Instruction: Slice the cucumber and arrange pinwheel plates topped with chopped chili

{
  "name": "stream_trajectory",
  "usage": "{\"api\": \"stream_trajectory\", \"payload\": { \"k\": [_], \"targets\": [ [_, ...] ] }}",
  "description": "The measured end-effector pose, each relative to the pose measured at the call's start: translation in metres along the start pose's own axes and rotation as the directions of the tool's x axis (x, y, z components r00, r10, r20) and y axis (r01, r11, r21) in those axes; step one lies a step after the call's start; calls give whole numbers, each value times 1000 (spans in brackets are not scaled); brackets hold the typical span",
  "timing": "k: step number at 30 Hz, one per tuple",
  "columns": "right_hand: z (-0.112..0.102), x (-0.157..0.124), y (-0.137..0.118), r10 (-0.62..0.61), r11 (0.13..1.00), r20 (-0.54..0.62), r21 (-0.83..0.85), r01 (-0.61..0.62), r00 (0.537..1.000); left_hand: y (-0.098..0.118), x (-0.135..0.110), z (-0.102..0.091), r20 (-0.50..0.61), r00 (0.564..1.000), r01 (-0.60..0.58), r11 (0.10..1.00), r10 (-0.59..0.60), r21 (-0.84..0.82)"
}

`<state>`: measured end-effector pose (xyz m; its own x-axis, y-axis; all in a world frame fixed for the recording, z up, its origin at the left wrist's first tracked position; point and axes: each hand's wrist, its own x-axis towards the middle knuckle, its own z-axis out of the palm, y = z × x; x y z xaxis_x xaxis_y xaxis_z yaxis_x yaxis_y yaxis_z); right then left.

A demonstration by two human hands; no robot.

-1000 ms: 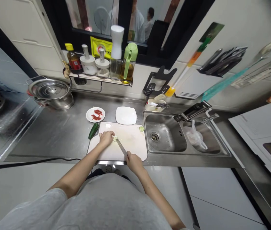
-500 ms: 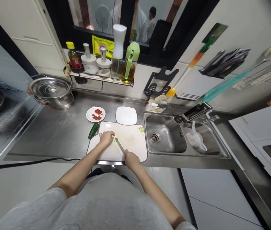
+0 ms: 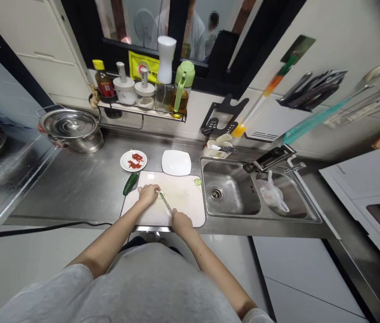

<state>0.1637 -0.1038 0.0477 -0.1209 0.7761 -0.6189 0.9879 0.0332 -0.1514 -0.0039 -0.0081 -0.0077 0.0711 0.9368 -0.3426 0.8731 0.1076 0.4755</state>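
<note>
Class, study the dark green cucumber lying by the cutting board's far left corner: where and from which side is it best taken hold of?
Across its middle, from above: the cucumber lies flat and slanted along the cutting board's left edge, so fingers can likely close on its long rounded sides. The left hand is nearest.

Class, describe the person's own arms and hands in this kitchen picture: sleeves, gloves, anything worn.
Both arms are bare below the short sleeves of a light grey T-shirt; the left sleeve shows clearly, the right sleeve only at the picture's edge. The left hand and right hand wear no gloves. No watch or bracelet shows; rings would be too small to tell.
</note>
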Motion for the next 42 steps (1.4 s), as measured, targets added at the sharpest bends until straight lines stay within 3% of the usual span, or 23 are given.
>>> {"api": "stream_trajectory", "payload": {
  "k": [16,26,32,38,42],
  "targets": [
    [-1,-2,1,-15,1000,-10,4,15,1000,3,-1,-1,-20,1000,24,999,-23,28],
    [12,-27,26,-21,1000,-6,19,21,1000,8,-8,1,-31,999,-17,993,20,116],
    [18,-35,34,-44,997,-62,67,48,997,18,-11,3,-31,999,-24,989,28,146],
    [26,-43,51,4,985,-113,171,15,994,26,-15,-1,-33,999,-1,998,3,60],
    [25,-45,62,42,974,-117,228,-14,992,16,-23,-5,-59,997,51,993,-57,-105]
  ]
}}
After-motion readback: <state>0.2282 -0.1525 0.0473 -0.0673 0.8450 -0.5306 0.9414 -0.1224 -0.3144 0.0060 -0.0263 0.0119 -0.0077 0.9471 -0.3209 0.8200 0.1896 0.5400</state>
